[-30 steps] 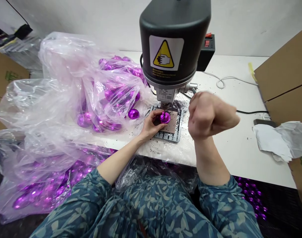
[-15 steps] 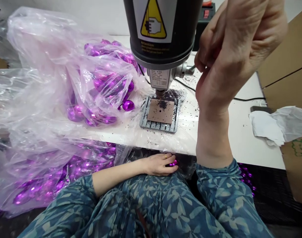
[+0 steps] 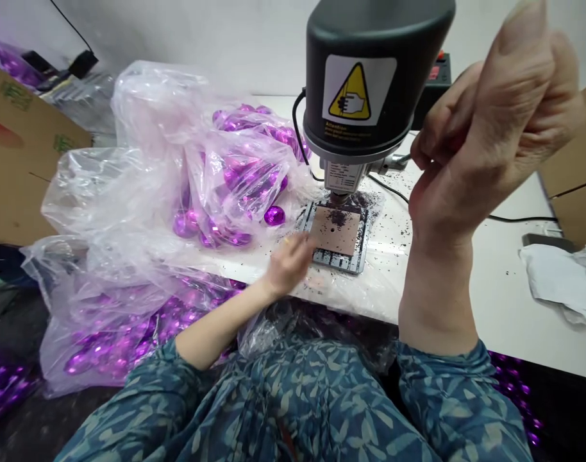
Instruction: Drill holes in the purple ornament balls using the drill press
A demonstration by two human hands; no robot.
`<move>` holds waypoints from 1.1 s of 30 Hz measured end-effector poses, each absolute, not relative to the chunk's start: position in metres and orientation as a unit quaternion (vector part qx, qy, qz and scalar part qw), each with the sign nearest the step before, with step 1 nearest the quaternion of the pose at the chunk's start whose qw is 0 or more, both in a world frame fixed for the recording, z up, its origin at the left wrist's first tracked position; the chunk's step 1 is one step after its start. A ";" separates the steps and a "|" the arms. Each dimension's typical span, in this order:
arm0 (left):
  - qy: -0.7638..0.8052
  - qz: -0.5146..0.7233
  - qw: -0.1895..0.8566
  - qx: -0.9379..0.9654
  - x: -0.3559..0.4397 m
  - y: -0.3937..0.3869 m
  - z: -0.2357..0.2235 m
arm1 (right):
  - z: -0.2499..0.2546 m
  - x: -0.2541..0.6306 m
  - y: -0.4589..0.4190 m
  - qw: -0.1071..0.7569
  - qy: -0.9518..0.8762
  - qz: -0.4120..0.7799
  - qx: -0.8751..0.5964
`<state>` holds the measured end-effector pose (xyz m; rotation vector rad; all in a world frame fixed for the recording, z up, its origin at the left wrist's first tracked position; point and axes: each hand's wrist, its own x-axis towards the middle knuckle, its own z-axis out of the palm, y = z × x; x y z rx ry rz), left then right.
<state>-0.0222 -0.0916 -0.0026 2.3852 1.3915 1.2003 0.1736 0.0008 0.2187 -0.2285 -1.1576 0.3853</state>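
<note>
A small black drill press (image 3: 379, 83) with a yellow warning sticker stands on the white table. My right hand (image 3: 495, 128) is raised beside it, fingers curled round the end of its metal lever (image 3: 399, 162). Beneath the head, a brown square board (image 3: 338, 234) with a small dark hole lies on the grey slotted base (image 3: 341, 261), strewn with dark shavings. My left hand (image 3: 290, 262) is over the table at the base's left front corner, smeared by motion; whether it holds anything is unclear. Just beyond it sits a shiny purple faceted ball (image 3: 274, 215).
A clear plastic bag (image 3: 149, 141) with many purple balls covers the table's left side. Another bag of purple balls (image 3: 143, 327) hangs below the front edge. A black cord (image 3: 393, 190) runs behind the press. Crumpled white paper (image 3: 557, 276) lies right; cardboard boxes (image 3: 14, 192) stand at both sides.
My left hand has risen from below the table edge, where a purple ball showed at its fingers, to beside the base. My right hand keeps its hold. The view has shifted left.
</note>
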 end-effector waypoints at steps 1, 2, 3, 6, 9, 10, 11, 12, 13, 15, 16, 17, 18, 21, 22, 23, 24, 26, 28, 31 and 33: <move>0.501 0.399 0.050 0.767 -0.033 -0.070 0.003 | 0.219 0.173 0.001 0.814 -0.543 0.172 -0.113; 0.570 0.378 0.037 0.728 -0.044 -0.050 0.007 | 0.219 0.173 0.002 0.814 -0.545 0.164 -0.119; 0.624 0.349 0.034 0.698 -0.054 -0.034 0.010 | 0.219 0.173 0.002 0.814 -0.545 0.158 -0.123; 0.693 0.285 0.062 0.660 -0.076 -0.008 0.012 | 0.219 0.174 0.001 0.817 -0.544 0.142 -0.127; 0.631 0.347 0.108 0.685 -0.080 -0.009 0.013 | 0.219 0.175 -0.001 0.813 -0.549 0.132 -0.145; 0.606 0.382 0.129 0.685 -0.077 -0.012 0.014 | 0.218 0.175 -0.001 0.810 -0.551 0.131 -0.153; 0.583 0.418 0.160 0.678 -0.073 -0.015 0.016 | 0.218 0.174 -0.001 0.809 -0.550 0.130 -0.160; 0.560 0.451 0.205 0.664 -0.066 -0.017 0.018 | 0.218 0.174 -0.002 0.811 -0.549 0.127 -0.160; 0.538 0.480 0.262 0.642 -0.059 -0.019 0.021 | 0.218 0.174 -0.002 0.812 -0.548 0.126 -0.157; 0.495 0.517 0.385 0.583 -0.043 -0.020 0.023 | 0.218 0.173 -0.001 0.815 -0.547 0.121 -0.146; 0.480 0.522 0.438 0.553 -0.036 -0.019 0.022 | 0.218 0.172 -0.001 0.817 -0.547 0.118 -0.142; 0.471 0.521 0.478 0.527 -0.029 -0.018 0.021 | 0.218 0.172 -0.001 0.817 -0.547 0.116 -0.142; 0.468 0.516 0.507 0.507 -0.023 -0.016 0.018 | 0.218 0.172 -0.001 0.815 -0.549 0.114 -0.147; 0.477 0.501 0.535 0.485 -0.011 -0.009 0.010 | 0.218 0.173 -0.003 0.805 -0.559 0.088 -0.179; 0.479 0.501 0.532 0.487 -0.009 -0.008 0.007 | 0.218 0.173 -0.004 0.796 -0.566 0.076 -0.201; 0.480 0.502 0.525 0.491 -0.007 -0.007 0.006 | 0.218 0.173 -0.006 0.787 -0.571 0.063 -0.224; 0.480 0.503 0.518 0.498 -0.005 -0.006 0.004 | 0.218 0.173 -0.007 0.777 -0.576 0.055 -0.248; 0.473 0.503 0.507 0.516 -0.002 -0.006 0.003 | 0.218 0.173 -0.010 0.768 -0.577 0.053 -0.273; 0.458 0.501 0.500 0.537 0.000 -0.006 0.004 | 0.218 0.173 -0.012 0.772 -0.574 0.060 -0.267; 0.445 0.493 0.484 0.569 0.003 -0.007 0.005 | 0.217 0.173 -0.013 0.782 -0.568 0.085 -0.242; 0.449 0.481 0.470 0.588 0.004 -0.009 0.006 | 0.217 0.174 -0.013 0.785 -0.568 0.098 -0.227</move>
